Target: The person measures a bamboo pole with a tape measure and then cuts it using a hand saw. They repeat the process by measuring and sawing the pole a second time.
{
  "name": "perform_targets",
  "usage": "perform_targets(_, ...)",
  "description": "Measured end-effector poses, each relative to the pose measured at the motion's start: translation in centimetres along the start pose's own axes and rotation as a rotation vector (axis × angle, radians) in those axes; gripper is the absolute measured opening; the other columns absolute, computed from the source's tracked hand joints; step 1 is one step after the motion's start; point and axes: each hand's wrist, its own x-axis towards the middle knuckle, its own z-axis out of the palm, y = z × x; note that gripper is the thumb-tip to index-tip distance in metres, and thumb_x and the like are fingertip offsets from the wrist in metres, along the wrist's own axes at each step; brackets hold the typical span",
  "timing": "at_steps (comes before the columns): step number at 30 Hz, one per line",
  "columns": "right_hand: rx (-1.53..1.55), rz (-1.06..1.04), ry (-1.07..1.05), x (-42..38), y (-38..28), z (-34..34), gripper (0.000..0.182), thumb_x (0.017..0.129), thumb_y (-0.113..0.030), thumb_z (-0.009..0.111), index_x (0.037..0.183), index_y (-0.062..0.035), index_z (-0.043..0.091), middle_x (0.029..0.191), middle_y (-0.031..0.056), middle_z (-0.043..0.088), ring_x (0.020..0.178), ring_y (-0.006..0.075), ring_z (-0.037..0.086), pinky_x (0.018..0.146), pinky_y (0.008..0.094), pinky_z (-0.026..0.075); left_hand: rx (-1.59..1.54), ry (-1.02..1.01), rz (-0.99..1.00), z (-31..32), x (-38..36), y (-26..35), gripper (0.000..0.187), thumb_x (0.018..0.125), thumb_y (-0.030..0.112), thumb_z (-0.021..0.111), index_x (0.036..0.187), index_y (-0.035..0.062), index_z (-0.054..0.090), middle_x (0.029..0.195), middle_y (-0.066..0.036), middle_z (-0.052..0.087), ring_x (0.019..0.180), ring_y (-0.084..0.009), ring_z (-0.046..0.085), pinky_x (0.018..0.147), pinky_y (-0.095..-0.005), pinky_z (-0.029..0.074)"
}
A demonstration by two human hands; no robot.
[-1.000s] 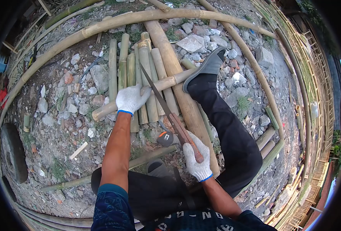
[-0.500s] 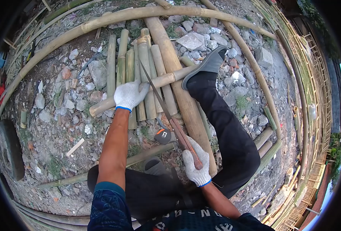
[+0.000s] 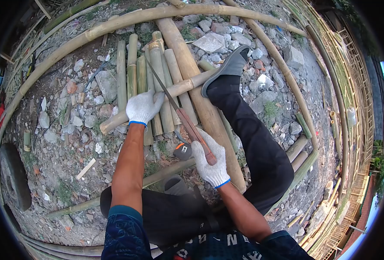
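Observation:
My left hand (image 3: 141,107), in a white knit glove, is closed over a bamboo pole (image 3: 182,88) that lies slantwise across other bamboo. My right hand (image 3: 212,158), also gloved, grips the reddish wooden handle of a saw (image 3: 192,125). Its long narrow blade crosses the pole just right of my left hand, pointing away to the upper left; the teeth are too fine to make out. My shoed foot (image 3: 227,69) rests at the pole's far right end. Beneath the pole are several cut bamboo lengths (image 3: 132,71) and a thick bamboo log (image 3: 181,52).
An orange and black tape measure (image 3: 182,151) lies on the rubble below the blade. A long curved bamboo pole (image 3: 127,21) spans the far side. Broken concrete (image 3: 209,42) and stones cover the ground. A tire (image 3: 15,177) is at the left, with stacked bamboo (image 3: 359,95) along the right.
My right hand has pushed the saw forward and to the upper left, so the handle is nearer the pole. My left hand stays on the pole; the view has shifted slightly.

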Motion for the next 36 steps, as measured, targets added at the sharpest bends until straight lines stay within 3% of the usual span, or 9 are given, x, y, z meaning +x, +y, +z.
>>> perform_targets(3,0.015,-0.014,0.008,0.4,-0.4,0.5,0.043,0.099,-0.023,0.069,0.135,0.0013,0.065,0.105,0.0259,0.075,0.098,0.0398,0.077,0.083,0.0409,0.059,-0.001,0.021,0.010,0.0,0.1,-0.4,0.052,0.100,0.055,0.053,0.095,0.0083,0.074,0.083,-0.022,0.075,0.079,-0.0413,0.074,0.074,-0.0536,0.058)
perform_targets(8,0.015,-0.110,0.015,-4.6,2.5,-1.6,0.043,0.099,-0.024,0.071,0.136,-0.0012,0.065,0.111,0.0229,0.076,0.108,0.0345,0.076,0.091,0.0397,0.058,0.009,-0.001,-0.010,0.0,-0.4,-0.4,0.054,0.099,0.056,0.053,0.095,0.0071,0.075,0.083,-0.022,0.075,0.079,-0.0416,0.074,0.074,-0.0533,0.058)
perform_targets(14,0.100,0.004,-0.020,3.5,-0.3,1.8,0.044,0.099,-0.022,0.070,0.136,0.0006,0.064,0.110,0.0252,0.075,0.107,0.0367,0.076,0.091,0.0402,0.058,-0.013,-0.025,0.006,-0.5,0.0,-0.2,0.055,0.099,0.058,0.053,0.098,0.0072,0.075,0.083,-0.022,0.075,0.081,-0.0407,0.075,0.074,-0.0532,0.058)
perform_targets(21,0.004,-0.199,0.015,-4.3,2.4,-1.8,0.048,0.099,-0.022,0.070,0.140,0.0022,0.061,0.114,0.0217,0.077,0.105,0.0330,0.077,0.091,0.0397,0.060,0.005,0.035,0.004,0.4,-0.1,-0.3,0.055,0.099,0.057,0.053,0.095,0.0072,0.075,0.083,-0.022,0.075,0.080,-0.0407,0.075,0.074,-0.0533,0.058)
perform_targets(27,0.104,-0.055,0.055,4.4,0.7,3.0,0.045,0.101,-0.029,0.067,0.137,-0.0005,0.064,0.101,0.0256,0.075,0.096,0.0370,0.077,0.082,0.0415,0.059,-0.005,0.014,0.025,0.0,0.0,-0.5,0.055,0.100,0.056,0.053,0.091,0.0061,0.074,0.080,-0.022,0.074,0.077,-0.0409,0.074,0.072,-0.0532,0.058)
perform_targets(29,0.032,0.070,-0.053,1.5,-0.6,0.9,0.047,0.101,-0.029,0.068,0.139,-0.0020,0.063,0.104,0.0228,0.076,0.096,0.0369,0.077,0.084,0.0418,0.059,0.001,0.022,0.015,0.1,-0.2,-0.4,0.054,0.102,0.053,0.050,0.090,0.0062,0.074,0.079,-0.022,0.074,0.076,-0.0408,0.074,0.071,-0.0531,0.058)
perform_targets(31,-0.022,-0.111,0.040,-3.2,2.5,-0.4,0.049,0.101,-0.029,0.069,0.140,-0.0014,0.062,0.106,0.0204,0.077,0.097,0.0342,0.078,0.087,0.0411,0.059,-0.006,0.050,0.002,0.6,0.1,-0.2,0.052,0.104,0.050,0.048,0.090,0.0066,0.074,0.078,-0.022,0.074,0.074,-0.0408,0.074,0.071,-0.0529,0.058)
perform_targets(33,-0.012,-0.123,0.030,-5.5,3.6,-1.6,0.050,0.100,-0.028,0.070,0.141,-0.0007,0.061,0.106,0.0204,0.077,0.099,0.0322,0.078,0.090,0.0398,0.059,-0.007,0.076,-0.010,0.9,0.0,-0.3,0.050,0.106,0.046,0.046,0.089,0.0076,0.074,0.076,-0.022,0.073,0.072,-0.0407,0.074,0.070,-0.0525,0.058)
perform_targets(36,0.073,-0.020,0.035,-1.3,0.4,0.3,0.043,0.102,-0.026,0.067,0.135,0.0018,0.065,0.103,0.0227,0.076,0.101,0.0325,0.077,0.089,0.0419,0.058,0.033,0.146,0.018,2.1,-0.1,-0.6,0.047,0.106,0.040,0.046,0.084,0.0095,0.075,0.071,-0.021,0.072,0.065,-0.0405,0.073,0.066,-0.0536,0.059)
